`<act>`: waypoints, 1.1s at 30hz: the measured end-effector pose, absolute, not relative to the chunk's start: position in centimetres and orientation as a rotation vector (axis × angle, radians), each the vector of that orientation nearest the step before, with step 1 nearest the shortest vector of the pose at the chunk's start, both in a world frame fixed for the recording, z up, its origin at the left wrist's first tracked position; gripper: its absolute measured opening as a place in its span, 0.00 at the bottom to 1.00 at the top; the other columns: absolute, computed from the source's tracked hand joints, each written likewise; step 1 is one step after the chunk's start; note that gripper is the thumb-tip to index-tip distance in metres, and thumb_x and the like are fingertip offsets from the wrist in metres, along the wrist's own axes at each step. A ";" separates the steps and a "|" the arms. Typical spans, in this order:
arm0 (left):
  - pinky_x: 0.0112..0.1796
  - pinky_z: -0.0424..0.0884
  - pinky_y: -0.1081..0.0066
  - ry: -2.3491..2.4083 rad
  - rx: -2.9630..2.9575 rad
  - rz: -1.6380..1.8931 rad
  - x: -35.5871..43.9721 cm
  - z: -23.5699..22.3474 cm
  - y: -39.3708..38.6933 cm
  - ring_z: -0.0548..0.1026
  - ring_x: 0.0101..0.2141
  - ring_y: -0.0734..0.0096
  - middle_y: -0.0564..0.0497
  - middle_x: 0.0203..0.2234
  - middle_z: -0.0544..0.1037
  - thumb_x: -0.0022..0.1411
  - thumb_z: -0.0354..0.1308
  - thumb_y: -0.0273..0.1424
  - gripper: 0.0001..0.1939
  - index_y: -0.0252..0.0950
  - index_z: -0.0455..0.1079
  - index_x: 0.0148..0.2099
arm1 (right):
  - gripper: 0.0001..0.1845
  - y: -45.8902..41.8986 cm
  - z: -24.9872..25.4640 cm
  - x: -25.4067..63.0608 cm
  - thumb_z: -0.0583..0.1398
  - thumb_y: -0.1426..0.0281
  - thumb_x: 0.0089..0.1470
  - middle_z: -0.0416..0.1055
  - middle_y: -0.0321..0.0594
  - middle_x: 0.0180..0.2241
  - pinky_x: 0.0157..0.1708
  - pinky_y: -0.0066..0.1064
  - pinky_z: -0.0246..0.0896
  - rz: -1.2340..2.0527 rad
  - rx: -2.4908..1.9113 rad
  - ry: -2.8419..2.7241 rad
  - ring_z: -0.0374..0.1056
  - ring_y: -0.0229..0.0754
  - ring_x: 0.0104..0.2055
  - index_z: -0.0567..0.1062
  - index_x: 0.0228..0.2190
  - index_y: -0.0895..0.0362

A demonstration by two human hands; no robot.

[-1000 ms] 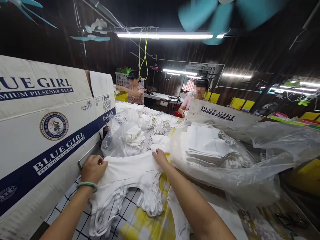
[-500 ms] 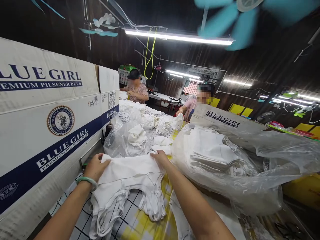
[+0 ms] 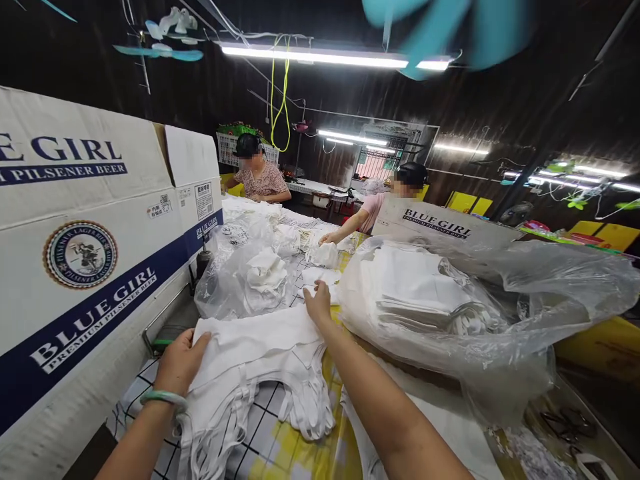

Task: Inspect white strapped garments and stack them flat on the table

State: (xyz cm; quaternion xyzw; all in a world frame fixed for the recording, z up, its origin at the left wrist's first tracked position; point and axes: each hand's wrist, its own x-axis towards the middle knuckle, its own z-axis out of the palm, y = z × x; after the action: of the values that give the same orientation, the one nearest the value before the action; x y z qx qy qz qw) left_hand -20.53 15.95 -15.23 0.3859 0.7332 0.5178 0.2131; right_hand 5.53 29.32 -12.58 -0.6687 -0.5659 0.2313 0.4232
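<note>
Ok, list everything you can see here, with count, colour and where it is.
white garment stack: one, white, on the table between both hands
checked tablecloth: one, yellow and white, under the stack
large beer carton: one, white and navy, left
small beer carton: one, white, far right
clear bag of folded cloth: one, right
clear bag of bundles: one, centre
co-workers: two, far end of table
ceiling fan: one, teal, overhead
left hand: green bangle, grip on the stack's left edge
right hand: on the stack's far right corner
</note>
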 end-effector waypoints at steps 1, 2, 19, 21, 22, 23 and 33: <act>0.27 0.70 0.68 2.020 1.063 1.384 -20.7 -15.6 15.9 0.75 0.28 0.60 0.48 0.24 0.78 0.48 0.57 0.42 0.16 0.34 0.73 0.34 | 0.24 30.3 -12.2 5.4 0.58 0.65 0.53 0.67 0.49 0.50 0.51 0.32 0.57 0.550 -1.701 -1.346 0.64 0.45 0.53 0.65 0.51 0.58; 0.28 0.70 0.68 2.008 1.058 1.348 -20.8 -15.9 15.9 0.75 0.29 0.59 0.47 0.26 0.79 0.48 0.56 0.43 0.18 0.34 0.73 0.36 | 0.25 31.5 -11.9 5.4 0.57 0.66 0.54 0.65 0.52 0.52 0.51 0.32 0.57 0.530 -1.736 -1.275 0.63 0.46 0.54 0.63 0.53 0.60; 0.39 0.72 0.65 2.048 1.760 1.514 -14.7 -10.3 12.9 0.64 0.57 0.52 0.45 0.56 0.68 0.62 0.50 0.41 0.22 0.40 0.66 0.56 | 0.17 39.5 -8.4 7.1 0.47 0.67 0.56 0.70 0.44 0.44 0.43 0.27 0.59 0.522 -1.667 -1.167 0.63 0.44 0.49 0.69 0.42 0.58; 0.36 0.72 0.68 1.898 1.735 1.547 -12.9 -8.7 13.1 0.65 0.57 0.55 0.45 0.57 0.68 0.63 0.51 0.40 0.20 0.41 0.67 0.55 | 0.18 37.7 -6.3 6.0 0.43 0.65 0.58 0.70 0.41 0.40 0.39 0.24 0.60 0.532 -1.541 -1.188 0.64 0.40 0.44 0.67 0.41 0.57; 0.38 0.73 0.69 1.817 1.712 1.573 -12.2 -7.9 13.3 0.66 0.56 0.56 0.45 0.57 0.68 0.63 0.51 0.39 0.19 0.40 0.68 0.54 | 0.17 36.3 -5.1 5.5 0.43 0.64 0.58 0.70 0.40 0.38 0.37 0.24 0.60 0.575 -1.438 -1.185 0.65 0.39 0.41 0.67 0.39 0.56; 0.43 0.72 0.68 1.742 1.684 1.617 -11.6 -7.1 13.4 0.66 0.57 0.57 0.45 0.57 0.67 0.64 0.51 0.39 0.18 0.40 0.69 0.54 | 0.15 34.6 -3.8 5.2 0.44 0.63 0.57 0.69 0.38 0.35 0.35 0.23 0.60 0.653 -1.297 -1.177 0.65 0.37 0.38 0.66 0.37 0.55; 0.54 0.63 0.64 1.091 1.553 1.364 -6.6 -2.4 5.0 0.67 0.55 0.55 0.44 0.58 0.67 0.47 0.68 0.33 0.41 0.41 0.60 0.64 | 0.13 10.4 1.9 13.1 0.67 0.64 0.41 0.63 0.31 0.21 0.21 0.21 0.50 1.673 -0.609 -1.457 0.55 0.30 0.22 0.70 0.24 0.57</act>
State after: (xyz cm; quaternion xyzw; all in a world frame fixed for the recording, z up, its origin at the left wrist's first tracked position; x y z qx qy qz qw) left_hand -6.60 5.00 -2.42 0.6116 0.4296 0.5368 0.3914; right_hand 13.15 10.39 1.87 -0.2416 -0.5782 0.6637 0.4083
